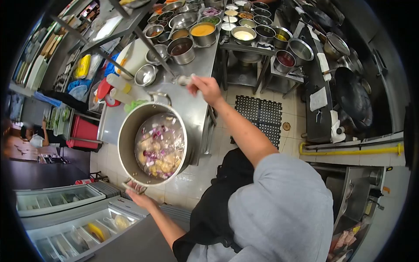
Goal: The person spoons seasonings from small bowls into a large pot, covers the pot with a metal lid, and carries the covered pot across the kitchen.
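Observation:
A large metal stockpot [123, 144] holds water with chopped purple-and-white onion pieces [153, 155] and pale yellowish chunks in it. My left hand [140, 198] is closed round the pot's near side handle [134, 187]. The opposite handle [160, 97] is free, close to the steel counter [194, 102]. Over that counter, my right hand [204, 89] is raised with its fingers curled and slightly blurred. A small whitish thing [185, 80] shows at its fingertips; I cannot make out what it is.
Pots of sauce, including an orange one [203, 29], and several metal bowls crowd the counter's far end. Squeeze bottles [122, 97] stand beside the pot. A black perforated mat [257, 115] lies on the floor. Woks [353, 96] line the right. An open glass-lidded chest [83, 236] is lower left.

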Demonstrator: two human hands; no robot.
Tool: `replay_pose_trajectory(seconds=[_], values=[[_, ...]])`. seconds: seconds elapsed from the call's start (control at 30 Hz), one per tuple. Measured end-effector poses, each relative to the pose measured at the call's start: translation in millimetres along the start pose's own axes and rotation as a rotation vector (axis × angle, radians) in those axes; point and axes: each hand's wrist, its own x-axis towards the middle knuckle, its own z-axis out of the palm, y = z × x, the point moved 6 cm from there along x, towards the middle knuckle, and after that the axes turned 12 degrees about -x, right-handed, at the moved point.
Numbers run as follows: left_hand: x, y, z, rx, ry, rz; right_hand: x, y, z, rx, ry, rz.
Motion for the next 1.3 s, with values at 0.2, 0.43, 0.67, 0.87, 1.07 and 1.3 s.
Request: replay_pose_trajectory(seconds=[0.2,0.43,0.67,0.87,1.07,1.3], values=[[-28,-28,-8,-0.294,0.185,-0.117,-55,184,-191,0.044,0.046,0.847],[-63,-19,102,-0.257,0.616,-0.295,-8,483,-433,0.026,0.288,1.085],[-29,-222,315,0.009,0.478,-0.501,95,737,-618,0.392,0.990,0.923],[-19,-274,387,0.154,0.477,-0.599,99,783,-660,0.613,1.282,0.936],[-37,-275,405,0.227,0.517,-0.642,88,806,-663,0.615,1.394,0.999],[-58,-274,408,0.286,0.538,-0.670,90,811,-655,0.612,1.432,1.029]])
